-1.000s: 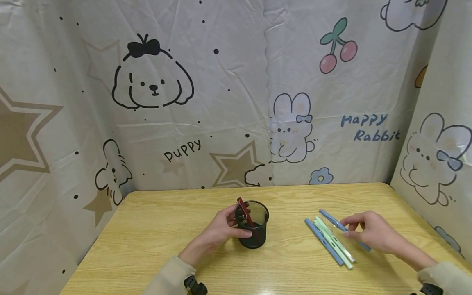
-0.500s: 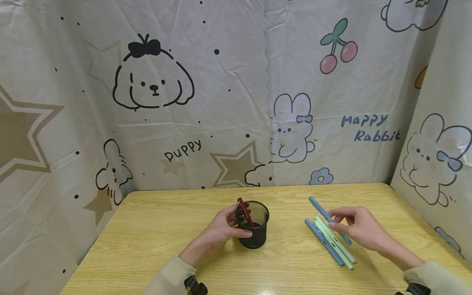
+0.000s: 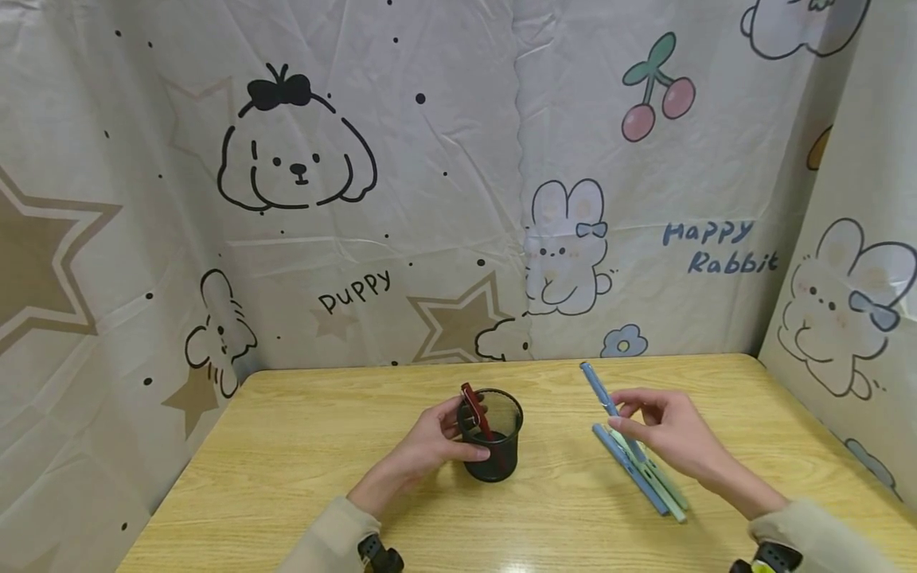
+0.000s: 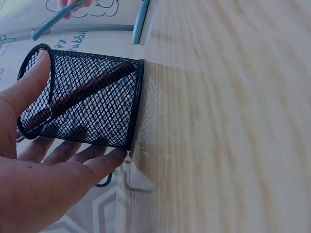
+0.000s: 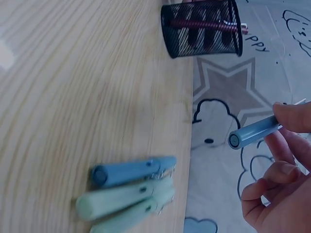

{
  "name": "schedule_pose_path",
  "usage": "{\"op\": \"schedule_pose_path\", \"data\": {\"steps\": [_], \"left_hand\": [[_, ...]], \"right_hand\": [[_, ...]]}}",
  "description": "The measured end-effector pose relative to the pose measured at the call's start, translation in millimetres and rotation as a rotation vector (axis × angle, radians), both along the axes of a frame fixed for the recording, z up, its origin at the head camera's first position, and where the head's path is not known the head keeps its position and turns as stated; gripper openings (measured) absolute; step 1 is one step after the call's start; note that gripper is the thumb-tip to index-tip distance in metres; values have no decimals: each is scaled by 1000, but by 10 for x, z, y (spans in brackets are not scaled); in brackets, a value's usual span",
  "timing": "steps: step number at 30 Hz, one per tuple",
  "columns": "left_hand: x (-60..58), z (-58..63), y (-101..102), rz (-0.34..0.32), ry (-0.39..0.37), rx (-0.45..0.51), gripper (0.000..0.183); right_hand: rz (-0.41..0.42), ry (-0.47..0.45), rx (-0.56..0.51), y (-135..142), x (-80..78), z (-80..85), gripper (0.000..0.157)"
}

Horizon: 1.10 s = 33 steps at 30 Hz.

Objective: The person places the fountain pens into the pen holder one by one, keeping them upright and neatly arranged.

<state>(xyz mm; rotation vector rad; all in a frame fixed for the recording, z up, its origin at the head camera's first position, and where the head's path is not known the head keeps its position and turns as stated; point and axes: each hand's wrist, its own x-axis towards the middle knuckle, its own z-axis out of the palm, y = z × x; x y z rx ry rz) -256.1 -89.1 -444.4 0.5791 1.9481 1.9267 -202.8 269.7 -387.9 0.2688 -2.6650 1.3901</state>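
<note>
My left hand (image 3: 433, 440) grips a black mesh pen holder (image 4: 92, 99) from its left side, thumb at the front and fingers behind. A dark red pen (image 3: 478, 414) leans inside the holder, its capped end above the rim. Between thumb and fingers, my right hand (image 3: 662, 426) pinches a blue pen (image 5: 257, 131), raised off the table and tilted. Below it lie another blue pen (image 5: 131, 171) and two pale green pens (image 5: 124, 198), side by side on the table. In the head view the held pen overlaps the green ones.
The wooden table (image 3: 322, 446) has a light grain and a rounded far edge. A white cloth backdrop (image 3: 444, 199) with cartoon prints hangs behind it and along both sides. A dark watch (image 3: 380, 553) sits on the left wrist.
My right hand has moved left with the blue pen and lifted it, from right of the other pens to above them. My left hand and the pen holder have stayed put.
</note>
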Motion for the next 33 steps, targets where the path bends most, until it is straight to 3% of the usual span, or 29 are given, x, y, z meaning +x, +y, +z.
{"op": "schedule_pose_path", "data": {"steps": [33], "left_hand": [[5,33,12,19,-13,-18,84]], "right_hand": [[91,124,-145,-652,-199,41,29]]}}
